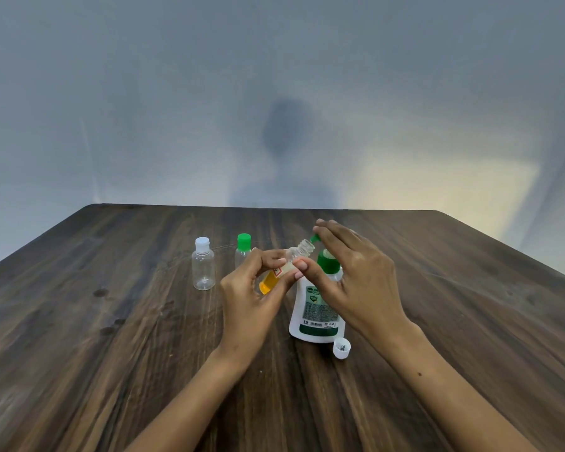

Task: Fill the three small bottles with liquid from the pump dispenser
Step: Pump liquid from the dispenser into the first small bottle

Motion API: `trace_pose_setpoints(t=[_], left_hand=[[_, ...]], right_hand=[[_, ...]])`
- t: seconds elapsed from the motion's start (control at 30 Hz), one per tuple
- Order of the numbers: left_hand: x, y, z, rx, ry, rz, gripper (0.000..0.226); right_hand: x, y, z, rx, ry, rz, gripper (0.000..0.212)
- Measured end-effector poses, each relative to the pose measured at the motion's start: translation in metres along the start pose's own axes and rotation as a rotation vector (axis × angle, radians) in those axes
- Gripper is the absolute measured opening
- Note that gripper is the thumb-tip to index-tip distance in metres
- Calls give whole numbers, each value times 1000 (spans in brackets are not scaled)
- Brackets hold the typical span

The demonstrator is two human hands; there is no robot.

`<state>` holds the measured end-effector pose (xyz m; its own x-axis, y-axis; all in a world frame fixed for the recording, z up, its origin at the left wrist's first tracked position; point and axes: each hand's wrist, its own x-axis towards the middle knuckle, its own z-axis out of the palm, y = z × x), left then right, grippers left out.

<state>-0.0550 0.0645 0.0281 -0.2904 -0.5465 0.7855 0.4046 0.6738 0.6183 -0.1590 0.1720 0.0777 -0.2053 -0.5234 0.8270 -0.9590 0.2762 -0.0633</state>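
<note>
Small bottle held tilted at the pump spout, centre of frame.

Loose white cap lower centre-right on the wooden table; white pump dispenser above it, right hand laid flat-fingered on its green pump; left hand pinching an uncapped small bottle, orange liquid in its base, mouth under the spout; further up-left, green-capped bottle, then clear white-capped bottle, both upright.
</note>
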Motion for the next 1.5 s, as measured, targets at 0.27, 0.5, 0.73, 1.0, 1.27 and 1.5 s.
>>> trace_pose_setpoints(t=[0.27, 0.5, 0.73, 1.0, 1.27, 1.5], left_hand=[[0, 0, 0, 22, -15, 4, 40], [0, -1, 1, 22, -5, 3, 33], [-1, 0, 1, 15, -11, -4, 36], [-1, -2, 1, -35, 26, -36, 39], [0, -1, 0, 0, -1, -13, 33], [1, -4, 0, 34, -9, 11, 30]], right_hand=[[-3, -2, 0, -1, -12, 8, 81], [0, -6, -2, -7, -15, 17, 82], [2, -1, -7, 48, -55, 10, 84], [1, -4, -8, 20, -67, 29, 85], [-4, -6, -4, 12, -81, 51, 86], [-2, -8, -5, 3, -74, 28, 87]])
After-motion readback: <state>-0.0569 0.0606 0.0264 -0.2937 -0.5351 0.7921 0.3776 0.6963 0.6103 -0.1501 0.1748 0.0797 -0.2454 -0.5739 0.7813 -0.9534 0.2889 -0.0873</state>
